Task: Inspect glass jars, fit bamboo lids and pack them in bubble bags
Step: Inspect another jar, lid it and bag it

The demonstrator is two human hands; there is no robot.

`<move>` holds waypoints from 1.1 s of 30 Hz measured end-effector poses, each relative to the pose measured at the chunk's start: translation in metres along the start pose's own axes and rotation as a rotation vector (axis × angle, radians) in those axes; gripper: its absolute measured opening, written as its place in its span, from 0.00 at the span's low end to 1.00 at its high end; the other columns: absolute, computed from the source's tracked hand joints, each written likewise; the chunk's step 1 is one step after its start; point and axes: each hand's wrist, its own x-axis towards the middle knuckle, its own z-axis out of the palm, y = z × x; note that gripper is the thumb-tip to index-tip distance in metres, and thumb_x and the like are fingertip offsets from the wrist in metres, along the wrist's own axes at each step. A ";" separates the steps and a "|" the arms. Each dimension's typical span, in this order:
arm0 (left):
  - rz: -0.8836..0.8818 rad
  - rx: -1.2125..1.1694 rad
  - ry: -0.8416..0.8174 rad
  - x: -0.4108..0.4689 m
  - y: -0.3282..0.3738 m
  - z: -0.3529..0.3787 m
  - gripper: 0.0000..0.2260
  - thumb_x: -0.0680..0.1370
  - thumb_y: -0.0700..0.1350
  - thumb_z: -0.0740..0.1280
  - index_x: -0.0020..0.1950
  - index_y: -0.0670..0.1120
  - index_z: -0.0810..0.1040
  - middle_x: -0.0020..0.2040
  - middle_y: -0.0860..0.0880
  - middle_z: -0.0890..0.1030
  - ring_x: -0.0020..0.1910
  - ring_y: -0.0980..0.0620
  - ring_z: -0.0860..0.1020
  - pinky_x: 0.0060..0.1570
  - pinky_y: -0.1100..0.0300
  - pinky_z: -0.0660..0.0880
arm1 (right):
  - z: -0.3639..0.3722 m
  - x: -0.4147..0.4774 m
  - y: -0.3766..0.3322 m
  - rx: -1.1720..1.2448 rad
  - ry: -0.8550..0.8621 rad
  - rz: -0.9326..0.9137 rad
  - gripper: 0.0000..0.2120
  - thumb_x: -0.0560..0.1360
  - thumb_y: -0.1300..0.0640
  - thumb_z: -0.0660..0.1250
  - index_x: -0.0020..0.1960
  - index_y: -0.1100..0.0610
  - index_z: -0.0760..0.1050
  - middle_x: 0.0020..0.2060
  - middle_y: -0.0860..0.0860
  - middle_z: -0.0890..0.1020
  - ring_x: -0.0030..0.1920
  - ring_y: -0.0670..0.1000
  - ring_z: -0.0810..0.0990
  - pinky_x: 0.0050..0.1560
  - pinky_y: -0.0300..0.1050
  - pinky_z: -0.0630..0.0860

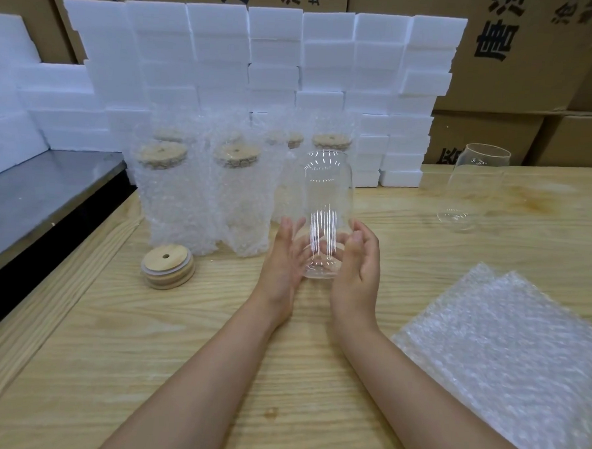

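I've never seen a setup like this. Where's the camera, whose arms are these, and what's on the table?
No machine here: a person works with bare hands, and the one picture comes from a camera worn on their head, looking down. The left hand and right hand hold a clear glass jar upright between them, with no lid on. On the wooden table lie a small stack of bamboo lids on the left and flat bubble bags on the right. Behind stand lidded jars already wrapped in bubble wrap, another bare jar, and white foam blocks.
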 end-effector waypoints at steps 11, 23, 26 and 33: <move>0.004 0.034 -0.067 -0.003 0.003 -0.002 0.34 0.70 0.62 0.59 0.67 0.39 0.73 0.54 0.43 0.80 0.52 0.45 0.79 0.57 0.45 0.74 | 0.000 0.004 0.001 -0.006 0.035 0.073 0.11 0.83 0.52 0.53 0.47 0.43 0.72 0.43 0.46 0.82 0.42 0.44 0.82 0.47 0.51 0.80; 0.168 0.061 0.072 -0.001 -0.006 -0.004 0.18 0.71 0.55 0.69 0.55 0.47 0.72 0.46 0.56 0.82 0.51 0.57 0.81 0.61 0.42 0.75 | 0.002 -0.005 -0.006 -0.115 -0.129 -0.087 0.28 0.63 0.36 0.68 0.61 0.34 0.64 0.56 0.41 0.67 0.55 0.39 0.70 0.48 0.30 0.74; 0.157 0.037 0.066 -0.001 -0.007 -0.003 0.20 0.69 0.54 0.70 0.56 0.47 0.71 0.49 0.54 0.80 0.51 0.56 0.80 0.61 0.42 0.75 | 0.001 -0.002 -0.003 -0.094 -0.116 -0.079 0.26 0.66 0.41 0.70 0.62 0.37 0.65 0.56 0.45 0.70 0.55 0.45 0.73 0.46 0.31 0.74; 0.093 -0.049 0.067 -0.002 0.001 -0.002 0.39 0.58 0.65 0.76 0.61 0.45 0.69 0.56 0.48 0.78 0.57 0.49 0.77 0.54 0.51 0.75 | 0.001 0.001 -0.002 0.041 -0.043 -0.012 0.22 0.71 0.40 0.63 0.64 0.42 0.69 0.57 0.49 0.78 0.58 0.52 0.79 0.51 0.36 0.77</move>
